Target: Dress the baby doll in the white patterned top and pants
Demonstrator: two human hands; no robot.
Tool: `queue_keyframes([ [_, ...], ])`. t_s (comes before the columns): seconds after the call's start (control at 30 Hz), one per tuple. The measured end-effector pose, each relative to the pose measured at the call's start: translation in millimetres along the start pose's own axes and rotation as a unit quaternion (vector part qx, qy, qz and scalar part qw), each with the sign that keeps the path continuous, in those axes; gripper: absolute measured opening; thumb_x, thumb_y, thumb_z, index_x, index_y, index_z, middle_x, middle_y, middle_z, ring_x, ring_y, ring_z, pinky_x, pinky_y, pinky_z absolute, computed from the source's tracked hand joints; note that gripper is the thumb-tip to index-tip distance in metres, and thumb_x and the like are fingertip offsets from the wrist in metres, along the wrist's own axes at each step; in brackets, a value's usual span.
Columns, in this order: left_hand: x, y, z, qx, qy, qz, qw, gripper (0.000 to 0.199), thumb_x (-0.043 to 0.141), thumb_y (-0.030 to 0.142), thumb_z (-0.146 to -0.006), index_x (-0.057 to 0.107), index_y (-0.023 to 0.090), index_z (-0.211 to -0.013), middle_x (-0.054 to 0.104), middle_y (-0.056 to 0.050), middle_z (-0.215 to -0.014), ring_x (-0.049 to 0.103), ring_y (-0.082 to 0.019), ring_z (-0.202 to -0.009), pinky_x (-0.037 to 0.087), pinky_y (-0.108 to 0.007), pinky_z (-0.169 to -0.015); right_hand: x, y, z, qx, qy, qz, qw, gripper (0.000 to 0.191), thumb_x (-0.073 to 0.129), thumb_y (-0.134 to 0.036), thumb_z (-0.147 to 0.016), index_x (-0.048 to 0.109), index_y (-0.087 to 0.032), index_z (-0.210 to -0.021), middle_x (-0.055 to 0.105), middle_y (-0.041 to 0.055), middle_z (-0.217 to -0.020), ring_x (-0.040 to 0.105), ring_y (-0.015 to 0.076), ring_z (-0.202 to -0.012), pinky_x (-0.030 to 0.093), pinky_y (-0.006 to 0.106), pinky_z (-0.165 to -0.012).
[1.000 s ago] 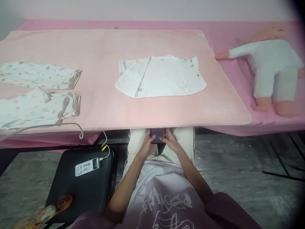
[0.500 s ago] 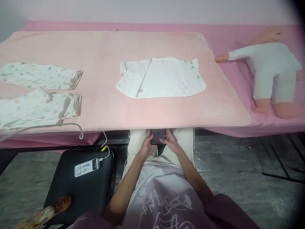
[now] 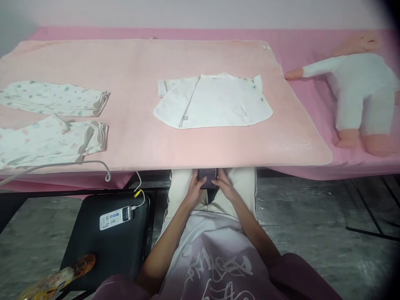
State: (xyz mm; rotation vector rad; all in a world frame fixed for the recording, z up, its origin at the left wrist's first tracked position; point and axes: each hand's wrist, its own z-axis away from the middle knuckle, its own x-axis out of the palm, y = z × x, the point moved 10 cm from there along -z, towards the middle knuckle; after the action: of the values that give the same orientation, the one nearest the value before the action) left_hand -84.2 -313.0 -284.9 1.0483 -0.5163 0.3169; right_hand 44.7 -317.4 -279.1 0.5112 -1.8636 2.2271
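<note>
Phone [image 3: 208, 179]: dark, held low over the pale trousers [image 3: 243, 196], directly between the two hands. Left hand [image 3: 195, 189] is clamped on its left side, thumb over the face near the left edge. Right hand [image 3: 225, 186] is clamped on the right side, thumb bent in over the right edge. Thumb tips are apart, with screen showing between them. Fingers mostly hidden behind and beside the phone, so exact contact underneath can't be read. Can't tell if it touches the lap either. Far end meets the near edge of the peach mat [image 3: 134, 125] in view; whether it runs under is unclear.

On the mat: white baby top [image 3: 215, 102] laid flat, beyond the phone, short sleeves out to both sides. Well left of it, two folded patterned garments, far one [image 3: 53, 98] and near one [image 3: 46, 146]. Grey cable [image 3: 75, 163] crosses the near garment's lower edge, its end curling down over the mat edge.

Right of the mat: doll [image 3: 359, 83] in white on the pink cover [image 3: 300, 50], one hand at the mat's edge.

Lower left: black seat [image 3: 109, 250] carrying a power bank [image 3: 114, 218], white lead [image 3: 143, 200] plugged in, yellow tag [image 3: 138, 193] on the lead. Clear-and-orange package [image 3: 56, 281] at the seat's near left corner.
</note>
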Motion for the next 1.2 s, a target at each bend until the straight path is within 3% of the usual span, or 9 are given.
queue_keyframes([
  [0.2,5.8,1.5,1.1,-0.002,-0.033,0.054,0.998,0.067,0.085,0.046,-0.094,0.069,0.026,-0.157,0.073,-0.010,-0.159,0.059,-0.038,-0.159,0.050,-0.050,-0.130,-3.6,6.2,-0.1,0.015,0.000,0.005,1.000,0.084,0.080,-0.045,-0.091,0.053,-0.039,-0.171,0.066,0.0025,-0.166,0.059,0.0307,-0.158,0.043,0.049,-0.138],
  [0.37,0.6,-0.3,-3.7,0.005,0.008,0.043,0.999,0.062,0.088,0.054,-0.096,0.072,0.028,-0.150,0.076,-0.009,-0.154,0.060,-0.035,-0.159,0.052,-0.047,-0.130,-3.3,5.7,-0.7,0.013,0.003,0.008,1.000,0.086,0.080,-0.046,-0.089,0.053,-0.039,-0.170,0.066,0.0025,-0.166,0.058,0.0312,-0.159,0.042,0.050,-0.139],
  [0.47,3.3,0.6,-3.9,0.012,-0.003,0.046,0.999,0.062,0.087,0.056,-0.097,0.072,0.028,-0.150,0.075,-0.009,-0.155,0.059,-0.034,-0.160,0.051,-0.047,-0.131,-3.4,2.8,-1.2,0.002,0.012,0.011,1.000,0.086,0.081,-0.049,-0.089,0.054,-0.038,-0.170,0.067,0.0031,-0.164,0.059,0.0323,-0.157,0.044,0.050,-0.138],
  [0.6,10.9,2.8,0.1,0.003,-0.046,0.064,0.997,0.070,0.087,0.057,-0.097,0.068,0.025,-0.156,0.072,-0.012,-0.160,0.057,-0.037,-0.162,0.049,-0.050,-0.133,-0.2,-2.6,-0.5,-0.003,0.018,0.021,1.000,0.085,0.084,-0.054,-0.093,0.053,-0.038,-0.170,0.068,0.0050,-0.161,0.062,0.0319,-0.152,0.048,0.049,-0.134],
  [0.77,13.3,3.3,3.8,-0.015,-0.062,0.053,0.997,0.079,0.091,0.043,-0.094,0.061,0.032,-0.166,0.071,-0.009,-0.162,0.059,-0.035,-0.160,0.046,-0.051,-0.135,1.1,-7.3,-1.0,-0.009,0.034,0.035,0.999,0.089,0.091,-0.062,-0.090,0.054,-0.036,-0.167,0.072,0.0081,-0.152,0.070,0.0316,-0.140,0.054,0.049,-0.129],
  [0.97,13.7,5.5,7.0,-0.012,-0.070,0.012,0.997,0.085,0.092,0.035,-0.092,0.058,0.032,-0.170,0.063,-0.009,-0.172,0.055,-0.036,-0.164,0.044,-0.050,-0.137,-3.5,-8.1,-0.8,-0.017,0.048,0.036,0.998,0.085,0.091,-0.061,-0.090,0.058,-0.036,-0.164,0.074,0.0068,-0.150,0.066,0.0320,-0.145,0.052,0.048,-0.131],
  [1.2,2.4,-6.6,2.6,-0.011,-0.089,-0.048,0.995,0.106,0.090,0.042,-0.093,0.036,0.038,-0.184,0.042,-0.008,-0.188,0.037,-0.038,-0.176,0.033,-0.054,-0.144,-4.5,-7.1,-1.5,-0.021,0.060,0.051,0.997,0.084,0.091,-0.059,-0.092,0.058,-0.033,-0.164,0.076,0.0082,-0.145,0.070,0.0310,-0.139,0.056,0.047,-0.126],
])
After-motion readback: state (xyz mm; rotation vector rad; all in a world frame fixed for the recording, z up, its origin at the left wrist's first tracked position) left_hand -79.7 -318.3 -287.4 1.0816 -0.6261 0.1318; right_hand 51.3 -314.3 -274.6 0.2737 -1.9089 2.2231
